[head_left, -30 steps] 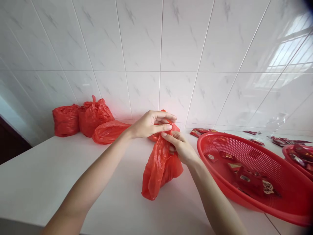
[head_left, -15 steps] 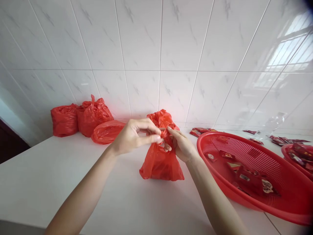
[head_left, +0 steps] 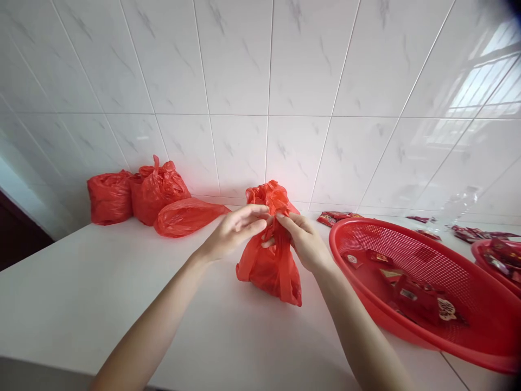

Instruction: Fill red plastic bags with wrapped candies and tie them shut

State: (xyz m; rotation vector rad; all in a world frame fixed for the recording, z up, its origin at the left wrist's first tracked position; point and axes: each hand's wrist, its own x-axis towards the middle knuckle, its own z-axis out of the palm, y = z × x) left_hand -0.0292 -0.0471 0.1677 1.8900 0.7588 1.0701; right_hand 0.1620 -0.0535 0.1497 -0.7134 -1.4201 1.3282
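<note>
A red plastic bag stands on the white table in front of me, its lower part bulging and slightly turned. My right hand pinches the gathered neck of this bag between thumb and fingers, and a strip of plastic hangs down its front. Just left of the neck is my left hand, fingers extended and apart, the tips close to the plastic. Crumpled red plastic shows behind my hands; whether it belongs to the same bag I cannot tell.
Two full red bags and a flatter red bag sit at the left by the tiled wall. To the right, a red mesh basket contains several snack packets. More packets, a clear bottle and a second red container lie beyond.
My left hand has released its pinch on the plastic and its fingers have spread. The bag has twisted, and a strip now hangs down its front. My right hand keeps hold of the neck.
</note>
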